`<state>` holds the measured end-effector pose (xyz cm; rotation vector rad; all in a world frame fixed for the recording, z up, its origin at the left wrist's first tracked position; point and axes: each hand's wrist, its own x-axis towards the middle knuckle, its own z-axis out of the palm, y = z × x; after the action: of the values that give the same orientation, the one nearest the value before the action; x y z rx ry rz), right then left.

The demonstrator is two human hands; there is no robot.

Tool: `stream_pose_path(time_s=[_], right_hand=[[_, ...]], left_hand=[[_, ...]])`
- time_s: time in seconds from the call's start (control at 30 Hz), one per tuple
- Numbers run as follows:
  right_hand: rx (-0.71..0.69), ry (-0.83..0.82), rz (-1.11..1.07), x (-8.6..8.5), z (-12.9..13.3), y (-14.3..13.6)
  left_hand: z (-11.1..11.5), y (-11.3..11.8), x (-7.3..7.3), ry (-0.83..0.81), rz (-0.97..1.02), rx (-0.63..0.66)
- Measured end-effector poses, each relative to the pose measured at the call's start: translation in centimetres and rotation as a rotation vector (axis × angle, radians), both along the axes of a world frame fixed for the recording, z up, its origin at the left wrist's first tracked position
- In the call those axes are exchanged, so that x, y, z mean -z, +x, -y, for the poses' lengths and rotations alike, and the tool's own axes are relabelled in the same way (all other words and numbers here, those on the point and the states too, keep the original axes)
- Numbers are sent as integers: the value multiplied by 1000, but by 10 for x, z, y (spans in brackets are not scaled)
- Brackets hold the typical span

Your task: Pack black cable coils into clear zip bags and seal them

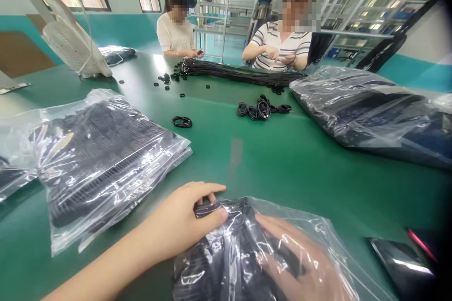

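At the front centre lies a clear plastic bag (233, 254) packed with dark coiled cables. My left hand (183, 216) grips the far end of a dark bundle at the bag, thumb on the near side and fingers curled beyond it, the index finger stretched out. My right hand (303, 258) is inside the bag, seen through the plastic, with its fingers spread against the dark contents. Further left rests a full clear bag of coiled black cables (102, 155).
The green table (282, 164) holds a coiled cable (181, 122), several more coils (263, 109), a long cable bundle (240, 73) and a large bag (370, 108) at right. A dark flat object (399, 263) lies front right. Two people sit across.
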<state>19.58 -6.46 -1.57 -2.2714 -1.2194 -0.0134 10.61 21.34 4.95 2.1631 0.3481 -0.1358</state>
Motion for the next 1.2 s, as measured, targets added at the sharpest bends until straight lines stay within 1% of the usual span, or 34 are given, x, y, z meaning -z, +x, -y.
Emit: stream_pose_path(time_s=[0.1,0.17,0.27,0.37,0.43,0.5,0.6,0.63,0.7,0.77,0.8,0.87,0.93,1.0,1.07,1.2], right_hand=[[9,-31,-153,-16,-10,-3],[-10,-17,-194,-21,-13,-3],[-63,43,-252,-21,-11,-3],[-105,80,-289,-18,-7,-3],[-115,41,-270,-18,-5,-3],[-97,-22,-231,-18,-6,-3],[-54,-83,-213,-20,-9,0],[-59,-82,-204,-20,-10,1],[-115,-77,-160,-21,-10,6],[-188,-84,-74,-21,-8,10],[-222,-94,-31,-21,-7,11],[-264,-118,32,-23,-4,13],[-290,-150,61,-24,-2,14],[-286,-183,73,-24,0,15],[-269,-203,78,-25,1,17],[-278,-230,17,-25,1,23]], left_hand=[[0,2,0,-75,-27,97],[1,3,-1,-103,-38,91],[2,5,-1,-125,-58,68],[4,5,-1,-117,-61,108],[4,4,-1,-85,-52,128],[4,2,1,-38,-13,135],[0,0,2,52,176,161],[-1,-1,2,94,275,195],[-3,-3,1,214,474,301],[-2,-4,-1,347,594,404],[-1,-5,-2,401,618,432],[1,-7,-5,464,614,445],[5,-9,-8,494,605,442],[8,-11,-11,521,612,456],[10,-13,-13,526,643,511],[16,-17,-13,453,695,665]])
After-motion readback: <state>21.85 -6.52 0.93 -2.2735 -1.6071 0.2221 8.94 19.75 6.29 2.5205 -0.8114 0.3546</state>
